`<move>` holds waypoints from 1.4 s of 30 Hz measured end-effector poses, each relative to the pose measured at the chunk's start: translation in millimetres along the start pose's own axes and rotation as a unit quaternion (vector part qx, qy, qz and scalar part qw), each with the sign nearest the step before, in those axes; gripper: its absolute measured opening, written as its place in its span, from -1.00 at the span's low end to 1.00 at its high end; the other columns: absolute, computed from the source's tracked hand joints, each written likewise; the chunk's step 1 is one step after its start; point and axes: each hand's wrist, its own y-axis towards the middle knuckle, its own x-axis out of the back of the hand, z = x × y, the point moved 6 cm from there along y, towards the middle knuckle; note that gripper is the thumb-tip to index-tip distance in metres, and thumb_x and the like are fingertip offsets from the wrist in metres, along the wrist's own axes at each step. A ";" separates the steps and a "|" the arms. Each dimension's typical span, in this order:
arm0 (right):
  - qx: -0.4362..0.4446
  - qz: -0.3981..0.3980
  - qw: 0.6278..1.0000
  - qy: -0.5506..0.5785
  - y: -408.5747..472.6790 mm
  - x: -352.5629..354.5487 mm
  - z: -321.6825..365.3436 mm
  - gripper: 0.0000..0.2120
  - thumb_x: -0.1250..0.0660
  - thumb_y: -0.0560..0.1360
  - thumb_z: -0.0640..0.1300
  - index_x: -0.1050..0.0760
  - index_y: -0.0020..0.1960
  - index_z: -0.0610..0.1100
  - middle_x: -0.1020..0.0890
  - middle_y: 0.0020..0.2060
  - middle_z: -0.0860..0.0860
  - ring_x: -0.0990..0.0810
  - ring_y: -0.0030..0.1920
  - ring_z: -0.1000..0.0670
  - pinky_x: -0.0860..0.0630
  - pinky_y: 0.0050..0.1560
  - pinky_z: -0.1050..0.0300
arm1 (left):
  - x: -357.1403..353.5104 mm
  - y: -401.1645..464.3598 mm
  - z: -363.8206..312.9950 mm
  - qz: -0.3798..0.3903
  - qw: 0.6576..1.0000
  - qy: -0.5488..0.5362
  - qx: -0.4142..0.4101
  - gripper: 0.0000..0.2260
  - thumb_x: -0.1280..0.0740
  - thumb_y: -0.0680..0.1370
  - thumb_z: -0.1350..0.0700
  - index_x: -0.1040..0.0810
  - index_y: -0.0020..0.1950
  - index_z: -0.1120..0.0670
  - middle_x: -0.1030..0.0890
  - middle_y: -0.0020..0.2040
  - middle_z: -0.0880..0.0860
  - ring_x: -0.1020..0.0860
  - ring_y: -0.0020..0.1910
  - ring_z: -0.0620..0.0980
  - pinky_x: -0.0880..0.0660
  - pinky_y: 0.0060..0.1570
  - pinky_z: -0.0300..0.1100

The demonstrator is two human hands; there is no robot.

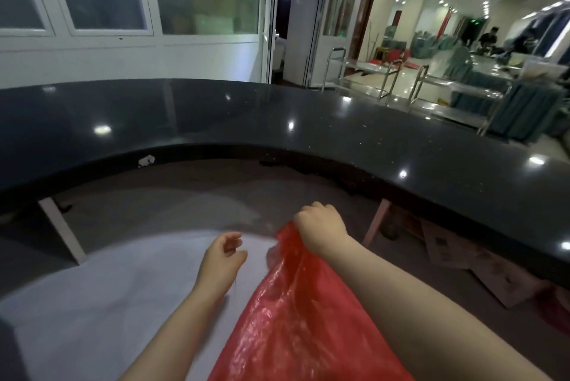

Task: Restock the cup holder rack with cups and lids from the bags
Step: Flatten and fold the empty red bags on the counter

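Note:
A red translucent plastic bag [296, 312] hangs in front of me at the lower middle. My right hand [320, 226] grips its top edge in a fist and holds it up. My left hand [223, 258] hovers just left of the bag with loosely curled fingers and nothing in it. I cannot make out what the bag holds. No cup holder rack, cups or lids are in view.
A curved black glossy counter [277, 121] arcs across in front of me, above a white lower surface [108, 288]. Flattened cardboard [481, 266] lies on the floor under the counter at right. Steel trolleys [370, 75] and a few people stand in the far room.

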 end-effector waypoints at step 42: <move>-0.357 -0.295 0.347 0.816 -313.6 -6.0 -193.2 -0.75 -0.30 0.44 -0.51 -0.45 -0.13 -0.18 -0.53 -0.36 -0.11 -0.53 -0.56 0.13 -0.48 -0.50 0.32 | -42.3 -116.1 -90.7 -0.070 0.993 -0.011 -0.094 -0.90 -0.26 0.58 0.24 -0.52 0.05 0.09 -0.60 -0.24 0.05 -0.52 -0.36 -0.05 -0.47 -0.46 -0.29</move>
